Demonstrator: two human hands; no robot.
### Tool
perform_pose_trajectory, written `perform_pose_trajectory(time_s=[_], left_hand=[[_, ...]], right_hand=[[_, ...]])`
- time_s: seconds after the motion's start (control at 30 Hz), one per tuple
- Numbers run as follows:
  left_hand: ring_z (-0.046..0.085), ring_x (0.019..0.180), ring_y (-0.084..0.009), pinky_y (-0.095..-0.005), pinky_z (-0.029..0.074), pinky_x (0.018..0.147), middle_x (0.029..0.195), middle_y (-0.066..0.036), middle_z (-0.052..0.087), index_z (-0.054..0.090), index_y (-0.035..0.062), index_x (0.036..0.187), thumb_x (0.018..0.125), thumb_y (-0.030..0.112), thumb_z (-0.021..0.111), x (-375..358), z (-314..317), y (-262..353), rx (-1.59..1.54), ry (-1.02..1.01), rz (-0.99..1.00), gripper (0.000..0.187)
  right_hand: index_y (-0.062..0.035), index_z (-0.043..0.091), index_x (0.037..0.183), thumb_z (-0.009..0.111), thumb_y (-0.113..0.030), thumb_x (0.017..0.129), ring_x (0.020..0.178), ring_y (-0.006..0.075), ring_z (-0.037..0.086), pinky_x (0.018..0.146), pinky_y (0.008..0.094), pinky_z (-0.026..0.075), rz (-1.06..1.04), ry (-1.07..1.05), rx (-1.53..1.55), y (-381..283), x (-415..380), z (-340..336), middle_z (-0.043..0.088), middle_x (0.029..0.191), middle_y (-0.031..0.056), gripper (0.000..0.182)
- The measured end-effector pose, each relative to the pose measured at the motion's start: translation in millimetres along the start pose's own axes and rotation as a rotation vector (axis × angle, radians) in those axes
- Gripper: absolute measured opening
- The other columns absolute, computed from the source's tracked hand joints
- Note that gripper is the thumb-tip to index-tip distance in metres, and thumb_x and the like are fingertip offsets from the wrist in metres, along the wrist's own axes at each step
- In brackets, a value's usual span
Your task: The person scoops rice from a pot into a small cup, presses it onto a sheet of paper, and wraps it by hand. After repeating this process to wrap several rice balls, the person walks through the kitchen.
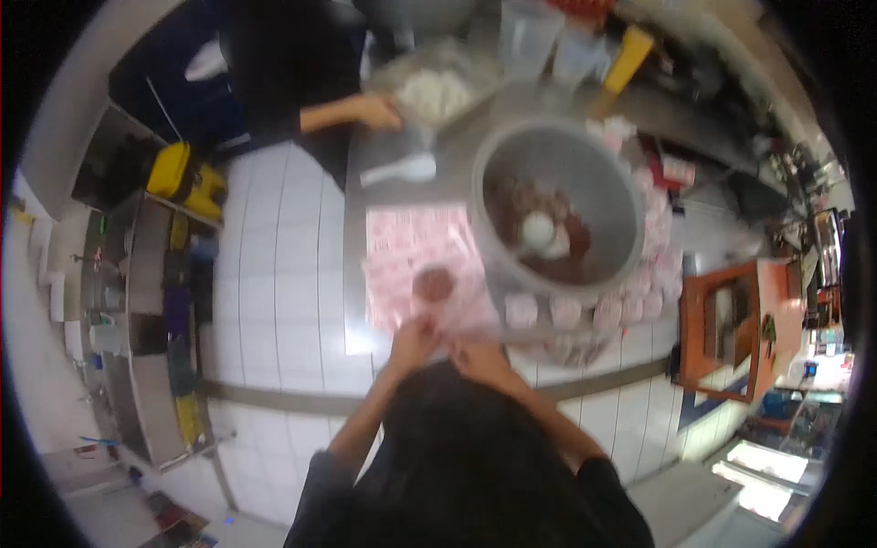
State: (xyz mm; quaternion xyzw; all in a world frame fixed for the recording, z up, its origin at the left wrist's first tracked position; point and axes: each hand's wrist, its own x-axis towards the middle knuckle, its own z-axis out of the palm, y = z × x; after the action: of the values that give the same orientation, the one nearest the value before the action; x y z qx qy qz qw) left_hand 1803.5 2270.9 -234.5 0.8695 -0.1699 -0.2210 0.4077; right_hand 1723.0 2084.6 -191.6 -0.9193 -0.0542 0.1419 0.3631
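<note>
Pink printed paper sheets (391,239) lie in a stack on the metal table in front of me. A round brown-red portion of what looks like ground meat (432,286) rests on the top sheet. My left hand (417,341) is closed on the near edge of the paper, just below the meat. Close beside it, my right hand (480,360) pinches the same edge farther right. The fingertips are slightly blurred. To the right stands a large metal pot (630,201) with more meat and a white rounded thing (537,230) inside.
Several small pink-wrapped packets (566,313) line the pot's near and right sides. A white spoon-like utensil (402,170) lies beyond the paper. Across the table, a person's hand (376,111) is at a tray (489,78) of white pieces. An orange cabinet (776,320) stands at right.
</note>
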Motion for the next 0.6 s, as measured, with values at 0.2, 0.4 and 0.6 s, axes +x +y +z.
perform_pose_trajectory(time_s=[0.2,0.4,0.6], left_hand=[[0.067,0.079,-0.0317,-0.0398,0.053,0.073,0.090,-0.015,0.069,0.066,0.0024,0.093,0.089,0.017,0.068,-10,22,12,0.028,0.266,0.188,0.016],[0.063,0.090,-0.0354,-0.0462,0.051,0.081,0.091,-0.014,0.067,0.070,0.0050,0.095,0.085,0.012,0.065,-23,-2,28,0.293,0.109,0.298,0.013],[0.063,0.090,-0.0319,-0.0455,0.051,0.081,0.092,-0.010,0.067,0.072,0.0089,0.087,0.083,0.015,0.068,-25,-20,23,0.373,0.066,0.433,0.009]], right_hand=[[-0.0028,0.064,0.119,0.046,-0.045,0.104,0.082,0.0260,0.071,0.073,0.0415,0.056,0.395,0.012,1.176,73,21,70,0.072,0.097,0.0134,0.048],[-0.0005,0.067,0.108,0.054,-0.052,0.100,0.068,0.0257,0.070,0.064,0.0349,0.058,0.393,0.517,1.454,68,48,18,0.073,0.090,0.0119,0.053],[0.0041,0.068,0.098,0.072,-0.020,0.078,0.075,0.0323,0.069,0.071,0.0449,0.054,0.482,0.140,0.351,88,81,-14,0.070,0.086,0.0213,0.032]])
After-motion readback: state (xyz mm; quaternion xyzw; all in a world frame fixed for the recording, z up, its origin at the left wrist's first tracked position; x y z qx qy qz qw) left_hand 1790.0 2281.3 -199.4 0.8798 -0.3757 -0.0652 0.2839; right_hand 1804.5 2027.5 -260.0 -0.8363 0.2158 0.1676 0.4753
